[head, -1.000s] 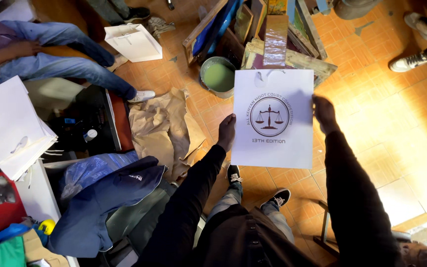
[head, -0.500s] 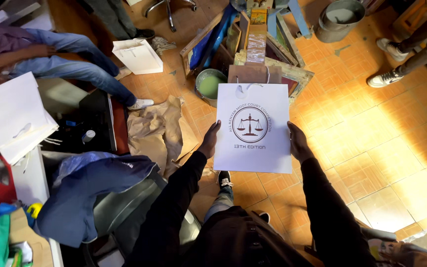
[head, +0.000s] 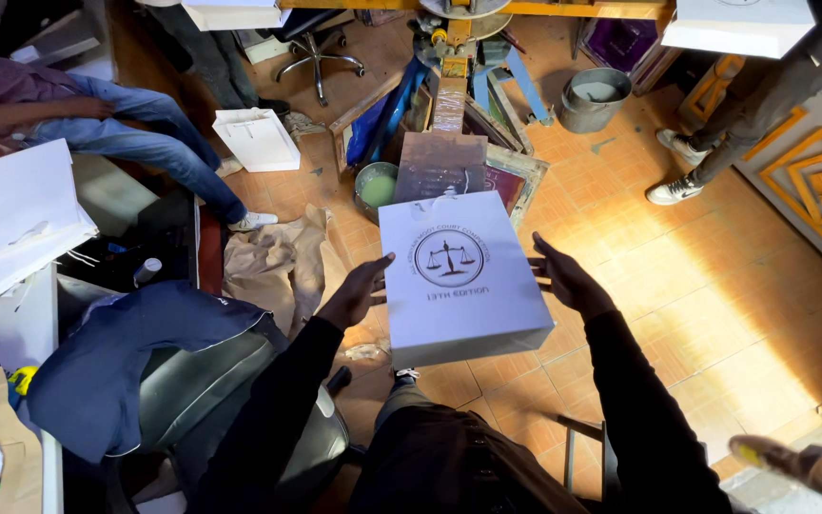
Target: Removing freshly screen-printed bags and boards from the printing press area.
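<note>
Seen from above: left hand point(head: 359, 290) pressed flat against the 9 o'clock side of a white paper gift bag point(head: 459, 276), fingers curled round its edge; right hand point(head: 568, 278) spread wide at the bag's 3 o'clock side, fingers splayed, just beside the paper and perhaps grazing it, contact not clear from this angle. Bag held out above the orange tiled floor point(head: 715, 286), near frame centre, tilted so its printed face looks up, with a round scales emblem in dark ink and cord handles at the 12 o'clock end. Both arms in black sleeves.

Directly at 12 o'clock from the bag, a stained brown board point(head: 440, 164) and a stack of wooden printing frames point(head: 511, 171). At 11 o'clock, a small round tub of pale green paste point(head: 376, 187). Farther toward 11 o'clock, a second white bag point(head: 259, 139) lying on the floor. At 9 o'clock, crumpled brown paper point(head: 283, 262); beyond it, a pile of flat white bags point(head: 21, 214) on a cluttered surface. At 8 o'clock, a navy jacket point(head: 126, 357) draped over a dark chair point(head: 202, 390). At 1 o'clock, a grey metal bucket point(head: 594, 98). At 10 o'clock, a seated person's blue-jeaned legs point(head: 145, 133). At 2 o'clock, another person's white sneaker point(head: 675, 190), planted on the tiles beside a yellow-patterned panel point(head: 811, 171).
</note>
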